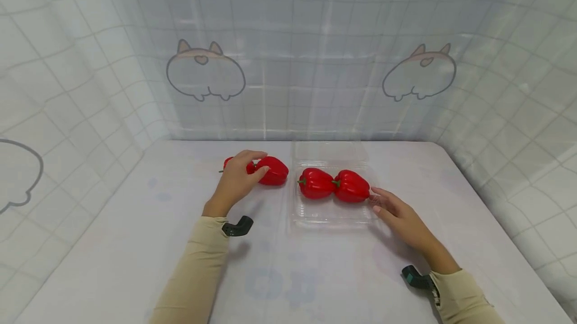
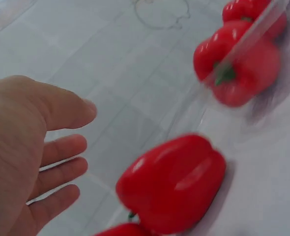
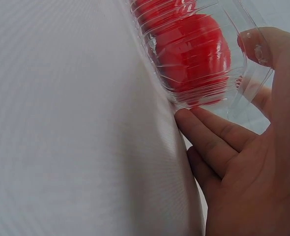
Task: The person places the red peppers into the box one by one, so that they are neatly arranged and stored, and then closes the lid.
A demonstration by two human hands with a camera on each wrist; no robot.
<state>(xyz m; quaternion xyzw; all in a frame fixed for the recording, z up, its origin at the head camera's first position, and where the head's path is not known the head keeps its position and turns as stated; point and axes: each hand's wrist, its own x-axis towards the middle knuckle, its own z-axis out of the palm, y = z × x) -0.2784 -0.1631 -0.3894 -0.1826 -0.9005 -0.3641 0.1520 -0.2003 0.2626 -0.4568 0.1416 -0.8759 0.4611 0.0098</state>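
Two red bell peppers with green stems, a left one (image 1: 316, 184) and a right one (image 1: 351, 187), lie side by side in a clear plastic clamshell container (image 1: 331, 212). Its lid (image 1: 331, 151) is folded back, away from me. Left of the container, another red bell pepper (image 1: 273, 172) rests on the table, with one more (image 1: 228, 163) partly hidden behind my left hand (image 1: 238, 180). In the left wrist view that hand (image 2: 22, 147) is apart from the nearest pepper (image 2: 174, 182), its fingers spread. My right hand (image 1: 401, 219) holds the container's right edge between thumb and fingers.
The white table (image 1: 270, 264) carries everything. A pale curtain with grid lines (image 1: 311, 103) rises behind it, and similar sheets hang at the left (image 1: 81, 88) and right (image 1: 532, 128). Dark wrist devices sit on the left cuff (image 1: 238, 226) and right cuff (image 1: 416, 279).
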